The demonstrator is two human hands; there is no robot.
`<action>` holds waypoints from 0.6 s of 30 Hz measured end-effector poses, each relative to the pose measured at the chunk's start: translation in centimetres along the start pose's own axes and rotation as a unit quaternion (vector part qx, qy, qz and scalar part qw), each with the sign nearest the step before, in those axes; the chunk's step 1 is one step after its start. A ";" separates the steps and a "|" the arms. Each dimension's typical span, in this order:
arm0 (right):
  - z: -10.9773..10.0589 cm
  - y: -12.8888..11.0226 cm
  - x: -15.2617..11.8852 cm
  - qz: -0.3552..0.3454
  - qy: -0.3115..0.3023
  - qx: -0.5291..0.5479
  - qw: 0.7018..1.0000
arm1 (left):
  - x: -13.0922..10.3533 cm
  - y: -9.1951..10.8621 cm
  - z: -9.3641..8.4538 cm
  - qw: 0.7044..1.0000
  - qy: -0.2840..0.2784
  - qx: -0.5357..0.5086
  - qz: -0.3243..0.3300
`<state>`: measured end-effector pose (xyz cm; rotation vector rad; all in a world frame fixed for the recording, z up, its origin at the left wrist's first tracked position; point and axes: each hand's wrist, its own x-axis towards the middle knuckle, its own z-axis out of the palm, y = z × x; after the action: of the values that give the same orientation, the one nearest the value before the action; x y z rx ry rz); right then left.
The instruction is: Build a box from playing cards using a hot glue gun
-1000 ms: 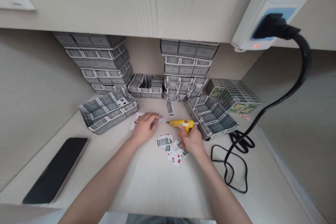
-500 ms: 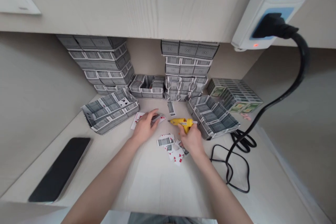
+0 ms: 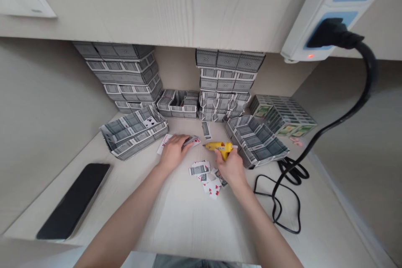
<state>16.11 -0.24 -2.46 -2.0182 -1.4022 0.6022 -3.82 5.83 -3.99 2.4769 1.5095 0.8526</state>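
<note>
My right hand (image 3: 231, 166) is closed around the handle of a yellow glue gun (image 3: 220, 147), its nozzle pointing left. To the left, my left hand (image 3: 173, 150) is closed on a folded playing card (image 3: 192, 139), which sticks out past the fingers toward the nozzle; a small gap lies between them. Under and beside that hand a flat white card (image 3: 162, 142) with red marks rests on the table. A loose pile of cut card pieces (image 3: 207, 178) lies between my forearms. One more card strip (image 3: 206, 130) sits just beyond the nozzle.
Boat-shaped card trays stand at left (image 3: 135, 134) and right (image 3: 256, 140). Card-built stacks (image 3: 230, 79) rise behind under the shelf. A black phone (image 3: 73, 201) lies at left. A black cord (image 3: 333, 123) hangs from the power strip (image 3: 306, 46) and coils at right.
My left fingers have flattened and drawn together over the folded card. The glue gun stays almost where it was; the whole view has shifted slightly.
</note>
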 end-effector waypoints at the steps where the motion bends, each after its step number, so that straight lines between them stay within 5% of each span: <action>1: 0.0 0.0 0.0 0.002 -0.001 0.002 1.000 | 0.0 -0.1 0.0 1.000 0.002 0.001 -0.002; 11: -0.1 0.2 0.0 0.021 -0.016 0.014 1.000 | 0.1 -0.4 0.0 1.000 0.011 -0.006 0.005; 18: -0.6 0.3 -0.2 0.085 -0.054 0.132 0.986 | 0.0 -0.8 0.4 1.000 0.012 0.012 -0.001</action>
<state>16.62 -0.60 -2.24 -1.9247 -1.1485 0.9335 -4.21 6.32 -4.65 2.4914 1.5381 0.8707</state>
